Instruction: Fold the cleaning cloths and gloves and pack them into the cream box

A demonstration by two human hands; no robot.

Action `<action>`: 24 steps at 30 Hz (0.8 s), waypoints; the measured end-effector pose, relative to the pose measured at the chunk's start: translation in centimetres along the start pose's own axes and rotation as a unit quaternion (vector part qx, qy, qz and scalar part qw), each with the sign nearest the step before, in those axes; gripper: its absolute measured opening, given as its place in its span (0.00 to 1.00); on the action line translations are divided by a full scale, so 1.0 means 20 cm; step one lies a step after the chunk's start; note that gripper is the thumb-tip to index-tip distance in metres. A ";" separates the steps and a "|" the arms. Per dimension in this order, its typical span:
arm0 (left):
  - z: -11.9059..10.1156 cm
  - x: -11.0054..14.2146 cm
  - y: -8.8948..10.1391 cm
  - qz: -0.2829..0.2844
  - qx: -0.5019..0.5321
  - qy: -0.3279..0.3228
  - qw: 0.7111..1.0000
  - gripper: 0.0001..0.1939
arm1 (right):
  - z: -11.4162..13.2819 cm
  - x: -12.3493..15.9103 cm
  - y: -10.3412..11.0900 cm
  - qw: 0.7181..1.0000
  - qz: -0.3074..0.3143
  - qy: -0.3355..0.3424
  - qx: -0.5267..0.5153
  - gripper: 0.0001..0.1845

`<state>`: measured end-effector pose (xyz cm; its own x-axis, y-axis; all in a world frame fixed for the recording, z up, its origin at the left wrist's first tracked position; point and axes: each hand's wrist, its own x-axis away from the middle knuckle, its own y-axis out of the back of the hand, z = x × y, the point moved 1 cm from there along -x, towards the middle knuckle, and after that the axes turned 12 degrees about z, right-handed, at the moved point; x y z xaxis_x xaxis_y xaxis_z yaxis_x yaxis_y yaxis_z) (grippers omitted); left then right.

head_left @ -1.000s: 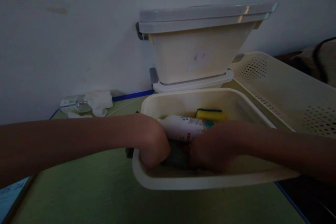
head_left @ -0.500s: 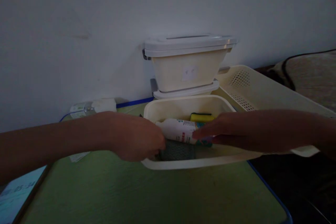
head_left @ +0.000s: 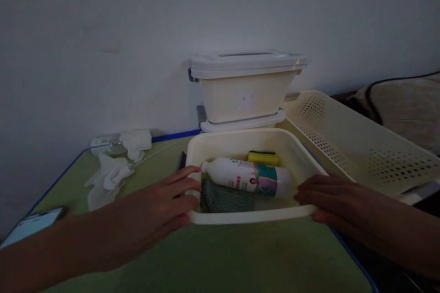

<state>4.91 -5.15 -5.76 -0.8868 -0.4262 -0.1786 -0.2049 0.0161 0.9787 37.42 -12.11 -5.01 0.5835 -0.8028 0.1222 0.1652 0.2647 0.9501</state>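
An open cream storage box [head_left: 250, 216] stands on the green table in front of me. In it, a white bottle [head_left: 245, 176] with a printed label lies on its side, its neck to the left. Under and in front of the bottle is a grey-green mesh cloth [head_left: 225, 198], partly covered. Behind the bottle sits a yellow sponge [head_left: 263, 158] with a dark top layer. My left hand [head_left: 172, 199] has its fingers over the box's left rim. At the right front corner, my right hand [head_left: 330, 197] is closed round the rim, fingertips inside.
Behind the box, a lidded cream bin [head_left: 245, 96] is stacked on another against the wall. A large perforated basket [head_left: 364, 142] lies to the right. Crumpled white tissue [head_left: 110, 176], a clear bottle [head_left: 109, 143] and a phone [head_left: 34, 225] are at the left of the table [head_left: 220, 256].
Both hands have come away from the white bottle, which now rests in the box. My left hand has moved down and left, my right hand rightward, each to a side of the box.
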 end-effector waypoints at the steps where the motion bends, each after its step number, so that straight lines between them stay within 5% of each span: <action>1: -0.03 0.00 -0.02 0.016 0.006 -0.017 1.000 0.15 | 0.00 -0.01 -0.02 1.000 -0.002 -0.005 -0.005 0.22; 3: -0.07 -0.01 -0.08 0.008 0.025 -0.017 1.000 0.14 | 0.02 -0.02 -0.05 0.999 -0.035 -0.016 0.009 0.25; 10: -0.11 -0.05 -0.29 -0.254 0.106 0.062 0.959 0.14 | 0.02 -0.05 -0.15 0.972 -0.217 0.020 0.089 0.26; 15: -0.12 -0.11 -0.34 -0.368 0.088 0.043 0.925 0.15 | 0.02 -0.07 -0.22 0.948 -0.301 -0.013 0.100 0.21; 24: -0.14 -0.09 -0.34 -0.365 0.084 0.043 0.926 0.14 | 0.05 -0.08 -0.22 0.941 -0.326 -0.001 0.094 0.17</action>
<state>9.07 -7.13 -11.82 -0.4517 -0.4486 -0.7712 -0.8050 -0.1676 0.5691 34.89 -12.54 -9.04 0.4052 -0.7626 -0.5043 0.3444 -0.3836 0.8569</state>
